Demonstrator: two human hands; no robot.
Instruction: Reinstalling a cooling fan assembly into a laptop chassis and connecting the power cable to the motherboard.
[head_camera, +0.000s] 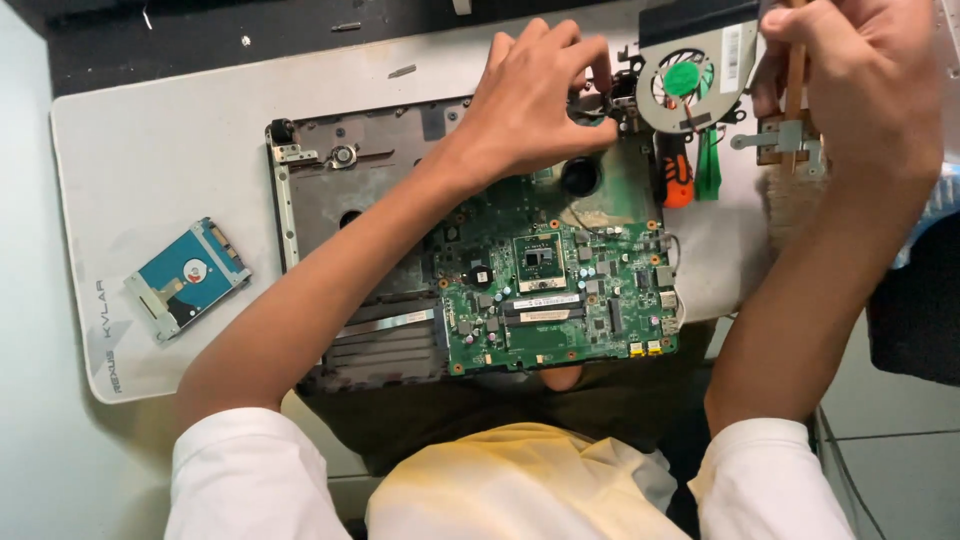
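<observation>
1. Your left hand (530, 100) reached across the opened laptop, fingers bunched and pinching at something small by the far edge of the board (555, 290); what they gripped was hidden by the fingers.
2. Your right hand (865, 75) was raised at the far right, closed around the copper heat pipe (796, 75) of the cooler.
3. The cooler's fan (685, 80), a grey round housing with a green hub, hung just left of that hand, above the board's far right corner and lifted off it.
4. The green board lay in the grey laptop base (350, 180), filling its right half, with a square chip near its middle and a round hole toward the far edge.
5. An orange-handled tool (676, 180) and a green pry tool (708, 165) lay just beside the board's far right corner, below the fan.
6. A brush (795, 205) lay under your right forearm.
7. A hard drive (188, 278) with a blue face sat well apart to the left on the white mat (150, 140).
8. Your white sleeves and yellow shirt filled the near edge of the view.
</observation>
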